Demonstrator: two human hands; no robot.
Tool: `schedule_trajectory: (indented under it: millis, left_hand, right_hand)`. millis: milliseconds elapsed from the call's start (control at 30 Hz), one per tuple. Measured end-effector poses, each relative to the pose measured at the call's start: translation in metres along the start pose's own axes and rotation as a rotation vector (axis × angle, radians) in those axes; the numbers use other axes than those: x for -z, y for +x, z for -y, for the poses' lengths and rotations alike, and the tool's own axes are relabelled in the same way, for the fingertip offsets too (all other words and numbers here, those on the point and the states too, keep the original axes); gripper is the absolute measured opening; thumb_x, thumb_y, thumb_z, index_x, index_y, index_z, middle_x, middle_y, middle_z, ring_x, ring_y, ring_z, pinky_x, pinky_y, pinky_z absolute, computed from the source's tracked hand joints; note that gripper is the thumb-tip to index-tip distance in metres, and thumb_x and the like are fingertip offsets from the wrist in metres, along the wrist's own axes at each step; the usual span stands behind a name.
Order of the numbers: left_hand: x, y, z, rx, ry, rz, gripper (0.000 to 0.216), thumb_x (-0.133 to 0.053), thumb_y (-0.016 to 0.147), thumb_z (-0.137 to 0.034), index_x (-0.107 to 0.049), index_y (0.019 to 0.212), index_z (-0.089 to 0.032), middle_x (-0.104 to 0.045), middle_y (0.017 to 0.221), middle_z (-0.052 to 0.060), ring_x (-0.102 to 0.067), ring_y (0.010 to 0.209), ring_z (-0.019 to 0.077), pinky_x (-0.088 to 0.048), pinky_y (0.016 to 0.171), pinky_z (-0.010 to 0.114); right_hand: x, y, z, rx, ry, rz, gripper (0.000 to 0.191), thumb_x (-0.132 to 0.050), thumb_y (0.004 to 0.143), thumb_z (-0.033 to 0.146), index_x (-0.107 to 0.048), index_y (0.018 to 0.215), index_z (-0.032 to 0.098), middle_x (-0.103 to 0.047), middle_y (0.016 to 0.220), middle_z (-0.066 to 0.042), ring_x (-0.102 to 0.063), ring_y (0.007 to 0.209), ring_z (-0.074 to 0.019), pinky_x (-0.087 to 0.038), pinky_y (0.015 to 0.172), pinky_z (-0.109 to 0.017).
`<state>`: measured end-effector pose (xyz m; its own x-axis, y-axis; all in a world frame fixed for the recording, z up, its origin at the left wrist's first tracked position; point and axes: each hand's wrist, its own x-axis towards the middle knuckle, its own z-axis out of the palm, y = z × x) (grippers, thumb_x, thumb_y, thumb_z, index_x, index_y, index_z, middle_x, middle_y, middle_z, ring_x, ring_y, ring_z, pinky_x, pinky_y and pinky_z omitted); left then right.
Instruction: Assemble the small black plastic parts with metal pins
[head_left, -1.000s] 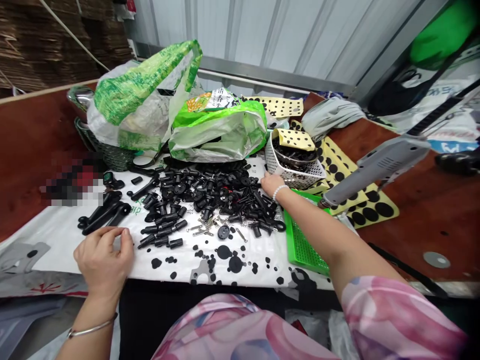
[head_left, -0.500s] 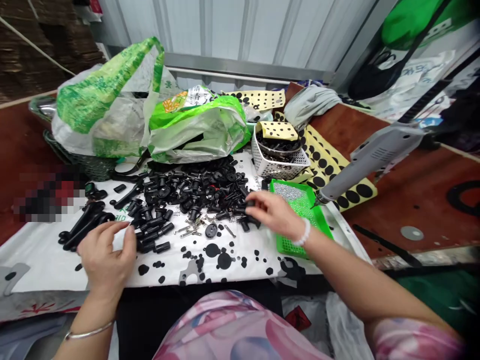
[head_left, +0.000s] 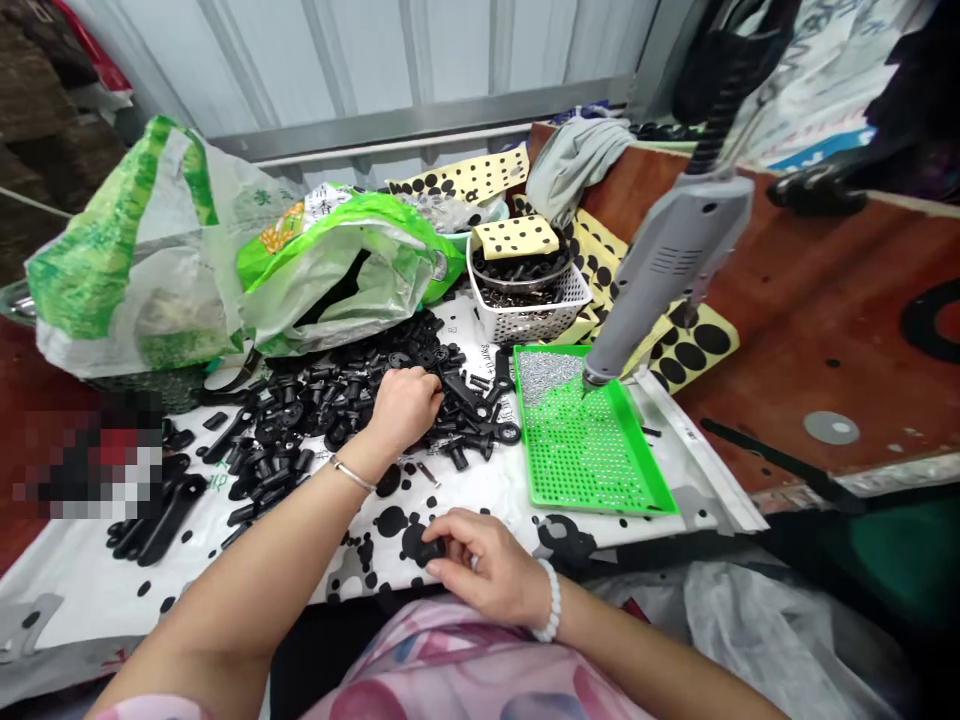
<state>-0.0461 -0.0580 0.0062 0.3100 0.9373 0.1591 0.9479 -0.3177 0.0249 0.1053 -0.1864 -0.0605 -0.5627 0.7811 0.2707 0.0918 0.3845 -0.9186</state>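
My left hand (head_left: 407, 408) reaches into a heap of small black plastic parts (head_left: 289, 400), fingers bent down and pressed together. Its fingertips are hidden, so whatever they grip cannot be made out. Closer to the table's front edge, my right hand (head_left: 484, 568) pinches a small black cylindrical plastic part (head_left: 433, 549) between thumb and fingers. A small metal strip (head_left: 428, 474) lies on the white sheet between the two hands. Longer black handle-like pieces (head_left: 171, 518) rest at the left of the heap.
A green perforated tray (head_left: 592, 455) holds small silver screws (head_left: 551, 375) right of the heap. Above it hangs a grey electric screwdriver (head_left: 660, 265), tip down. A white basket (head_left: 517, 322) of dark parts, dotted yellow sticker sheets (head_left: 694, 345) and green-white plastic bags (head_left: 341, 290) stand behind.
My left hand has moved right, from the left side into the heap's right part. My right hand has drawn back toward me with a black part. The view has shifted.
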Motion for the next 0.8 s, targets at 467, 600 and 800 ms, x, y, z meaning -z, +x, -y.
schedule_trajectory:
  millis: [467,600,800]
  left_hand:
    - [0.003,0.023,0.0,0.108,-0.209,0.045,0.018,-0.048,0.078,-0.027,-0.062,0.081,-0.017,-0.064,0.081,0.007,-0.061,0.076,0.02,-0.047,0.07,0.031]
    - [0.016,-0.014,-0.002,0.233,-0.687,-0.027,0.026,-0.036,0.088,-0.037,-0.05,0.094,-0.016,-0.064,0.075,0.004,-0.061,0.058,0.0131,-0.049,0.056,0.026]
    - [0.03,-0.085,-0.008,0.352,-1.378,-0.001,0.027,-0.057,0.079,-0.04,-0.051,0.088,-0.015,-0.059,0.062,-0.002,-0.052,0.043,0.0077,-0.042,0.044,0.02]
  right_hand:
    - [0.008,-0.006,-0.006,0.04,0.177,-0.039,0.024,-0.057,0.076,0.017,-0.061,0.099,0.013,-0.052,0.072,-0.001,-0.05,0.059,-0.0097,-0.043,0.058,-0.023]
    - [0.005,-0.008,-0.007,-0.083,0.321,-0.084,0.024,-0.057,0.077,0.019,-0.061,0.1,0.014,-0.052,0.068,0.001,-0.05,0.058,-0.0088,-0.043,0.056,-0.022]
    - [0.013,0.006,0.011,-0.199,0.527,-0.307,0.024,-0.061,0.079,0.029,-0.058,0.1,0.017,-0.056,0.064,0.002,-0.053,0.051,-0.0075,-0.045,0.049,-0.02]
